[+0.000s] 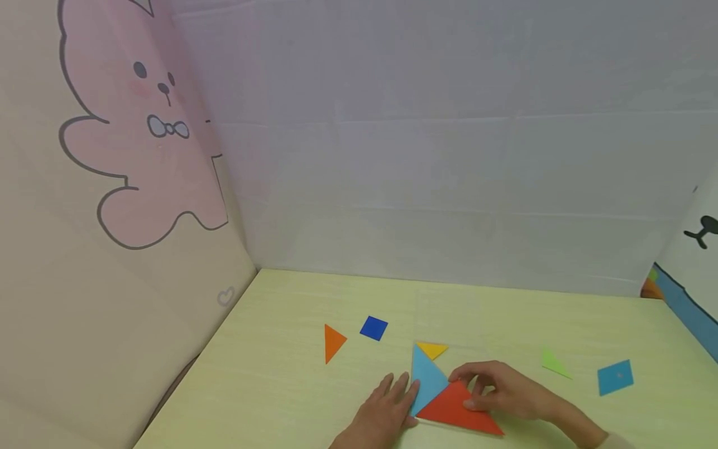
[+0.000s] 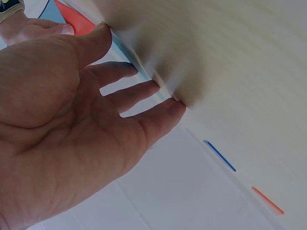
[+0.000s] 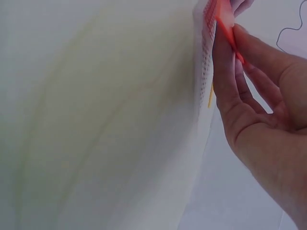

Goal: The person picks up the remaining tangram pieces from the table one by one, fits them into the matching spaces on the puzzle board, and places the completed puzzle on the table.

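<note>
Red triangle (image 1: 449, 408) beside light blue triangle (image 1: 429, 381), between two hands.
The right hand (image 1: 499, 388) narrowly pinches the former's upper-right edge, the piece lying to its left, long side crosswise on the surface (image 1: 252, 386); the left hand (image 1: 384, 408), fingers extended, touches the latter's left edge.

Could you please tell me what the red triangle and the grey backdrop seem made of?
The red triangle looks like matte plastic or stiff card: thin, flat, evenly coloured. The grey backdrop seems dull cloth or thin sheeting, judging by its fold creases.
</note>
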`<action>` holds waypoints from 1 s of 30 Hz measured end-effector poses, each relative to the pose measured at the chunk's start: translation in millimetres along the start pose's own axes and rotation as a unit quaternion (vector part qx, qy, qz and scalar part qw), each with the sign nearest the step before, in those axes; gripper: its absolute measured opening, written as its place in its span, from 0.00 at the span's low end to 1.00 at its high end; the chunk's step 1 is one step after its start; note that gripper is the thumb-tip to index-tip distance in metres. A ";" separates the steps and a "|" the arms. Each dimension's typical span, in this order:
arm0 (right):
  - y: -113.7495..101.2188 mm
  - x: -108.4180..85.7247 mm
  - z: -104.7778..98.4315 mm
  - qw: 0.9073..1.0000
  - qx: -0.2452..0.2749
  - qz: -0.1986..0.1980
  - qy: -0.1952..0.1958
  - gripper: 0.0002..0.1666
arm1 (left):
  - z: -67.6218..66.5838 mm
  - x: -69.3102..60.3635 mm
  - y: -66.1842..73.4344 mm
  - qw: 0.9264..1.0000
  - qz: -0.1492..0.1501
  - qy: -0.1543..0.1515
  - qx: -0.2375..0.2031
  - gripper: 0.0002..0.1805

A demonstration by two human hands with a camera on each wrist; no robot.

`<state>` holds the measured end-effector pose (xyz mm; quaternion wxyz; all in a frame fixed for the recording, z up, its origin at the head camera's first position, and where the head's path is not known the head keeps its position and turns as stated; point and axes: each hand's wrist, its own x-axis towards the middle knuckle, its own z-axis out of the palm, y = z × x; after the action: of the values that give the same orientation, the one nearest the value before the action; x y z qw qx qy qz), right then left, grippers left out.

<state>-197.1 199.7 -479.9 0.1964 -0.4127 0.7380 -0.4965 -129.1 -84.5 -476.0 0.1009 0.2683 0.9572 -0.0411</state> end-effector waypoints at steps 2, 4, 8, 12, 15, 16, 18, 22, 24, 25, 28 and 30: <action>-0.8 0.7 0.9 1.000 -0.003 0.008 0.001 0.20 | 0.2 0.0 0.0 1.000 0.001 0.000 0.005 0.33; -1.4 1.6 1.6 1.000 -0.006 0.018 0.003 0.20 | 0.2 0.1 0.0 1.000 0.001 -0.001 0.006 0.34; -2.0 2.9 3.1 0.999 -0.007 0.031 0.005 0.19 | -0.1 0.5 -0.3 1.000 -0.002 -0.008 -0.001 0.34; -3.4 3.1 4.3 1.000 -0.009 0.027 0.009 0.19 | -0.3 0.8 -0.1 1.000 -0.008 -0.011 -0.009 0.34; -3.8 3.2 5.4 1.000 -0.015 0.024 0.013 0.19 | 0.0 1.3 0.6 1.000 -0.009 -0.010 0.000 0.34; -3.8 3.2 5.8 0.999 -0.019 0.023 0.015 0.19 | -0.2 1.4 0.8 1.000 -0.010 -0.010 0.001 0.34; -3.8 3.2 6.6 0.999 -0.025 0.021 0.018 0.19 | 0.6 1.2 1.0 1.000 -0.009 -0.008 0.004 0.34; -4.1 3.3 8.9 0.999 -0.031 0.012 0.025 0.20 | 0.4 1.0 0.6 1.000 -0.010 -0.010 -0.003 0.34; -4.2 3.5 10.6 0.999 -0.031 0.005 0.027 0.20 | -0.2 1.0 0.4 1.000 -0.009 -0.012 -0.001 0.34; -4.2 3.7 11.4 0.999 -0.031 0.003 0.028 0.20 | -0.7 1.0 0.3 1.000 -0.009 -0.014 -0.001 0.34; -4.3 4.5 14.0 0.999 -0.033 0.004 0.029 0.21 | -1.2 0.9 0.2 1.000 -0.007 -0.016 -0.002 0.34; -4.6 4.9 15.5 0.999 -0.037 0.009 0.030 0.21 | -1.1 0.9 0.0 1.000 -0.006 -0.017 -0.002 0.33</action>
<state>-187.2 186.1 -481.9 0.1635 -0.3982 0.7649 -0.4792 -130.0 -83.9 -475.1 0.1171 0.2617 0.9570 -0.0445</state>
